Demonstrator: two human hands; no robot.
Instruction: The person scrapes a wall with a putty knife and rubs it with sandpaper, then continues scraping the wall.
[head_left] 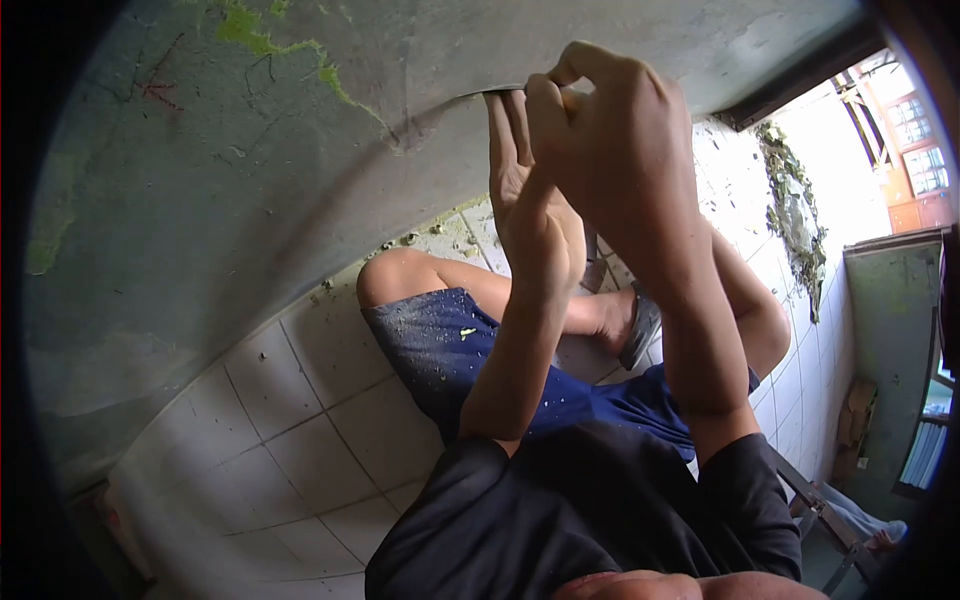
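Observation:
My right hand is closed around a scraper whose handle is hidden in the fist. The thin dark scraper blade points left and meets the grey wall. Beneath it my left hand is open, with the fingers stretched out straight and their tips at the blade. Patches of yellow-green show where the wall's grey coat is gone, and a thin green streak runs down toward the blade.
My bent legs in dusty blue shorts rest on the white tiled floor. Flakes lie along the wall's foot. A heap of peeled flakes lies at right. A metal frame stands at lower right.

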